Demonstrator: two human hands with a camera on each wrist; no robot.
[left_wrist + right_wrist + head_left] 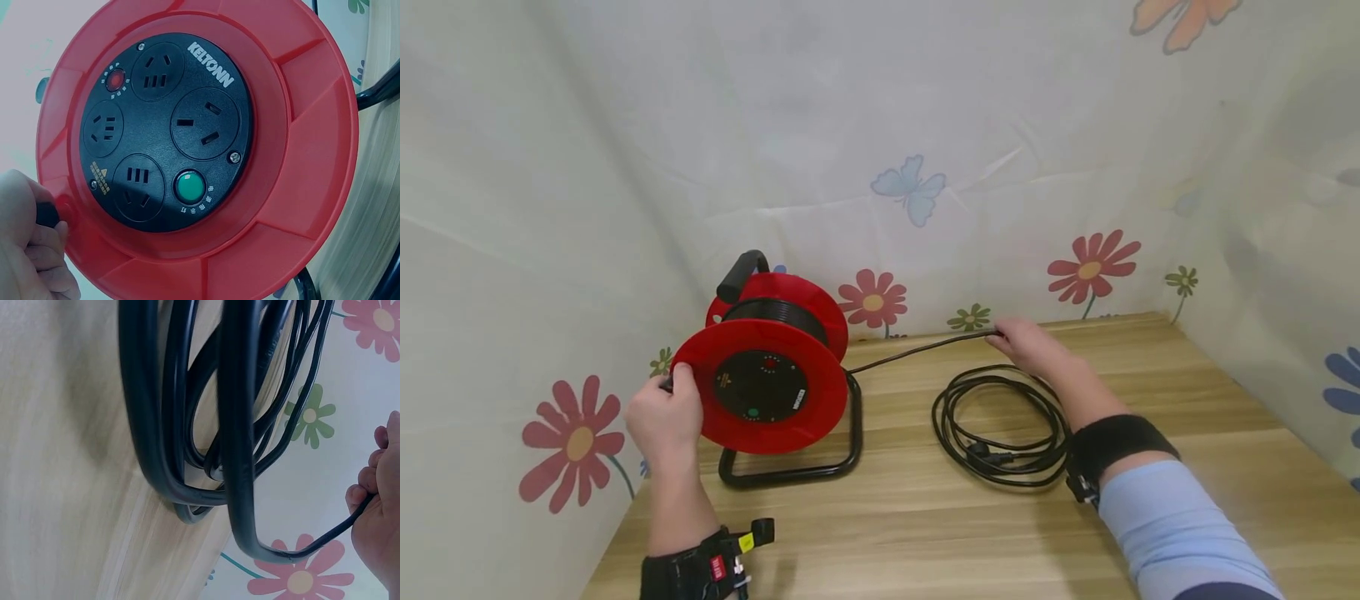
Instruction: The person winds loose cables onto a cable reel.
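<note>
A red cable reel (771, 367) with a black socket face (165, 131) stands in a black tube frame (790, 471) on the wooden table (925, 533). My left hand (662, 417) grips the small black crank knob (47, 212) at the reel's left rim. A black cable (917, 350) runs taut from the reel to my right hand (1030, 342), which pinches it near the back wall. Loose black cable loops (1000, 425) lie coiled on the table under my right forearm; they fill the right wrist view (206, 425), where the fingers (375, 487) curl round the cable.
Flowered fabric walls (880, 167) close in the table at the back, left and right. The reel has a black carrying handle (741, 271) on top. A green button (189, 186) and several sockets sit on its face.
</note>
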